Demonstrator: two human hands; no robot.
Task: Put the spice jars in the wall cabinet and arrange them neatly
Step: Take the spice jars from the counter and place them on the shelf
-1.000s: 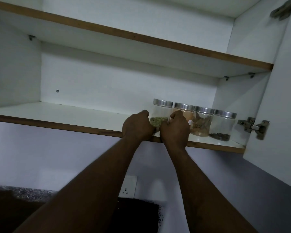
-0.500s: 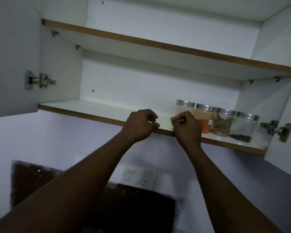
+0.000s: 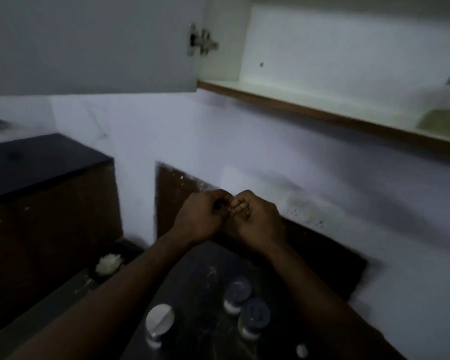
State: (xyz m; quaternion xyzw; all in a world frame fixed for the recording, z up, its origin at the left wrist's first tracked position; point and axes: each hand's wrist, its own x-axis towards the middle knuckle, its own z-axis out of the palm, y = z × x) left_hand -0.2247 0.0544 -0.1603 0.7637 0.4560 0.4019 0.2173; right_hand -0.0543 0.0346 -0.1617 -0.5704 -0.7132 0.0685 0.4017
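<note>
Three spice jars (image 3: 253,318) on the dark tabletop (image 3: 203,289), one green-filled jar (image 3: 443,113) on the cabinet shelf (image 3: 296,105).
Two grey-lidded jars stand touching near the right forearm, and the white-lidded jar (image 3: 159,324) stands apart to their left. The green-filled jar, blurred, sits at the far right of the shelf, high above. Between shelf and tabletop, in front of the wall, the left hand (image 3: 203,219) and right hand (image 3: 257,220) are together, knuckle to knuckle, with fingers curled and nothing visible in them. A metal hinge (image 3: 202,42) shows at the cabinet's left side.
</note>
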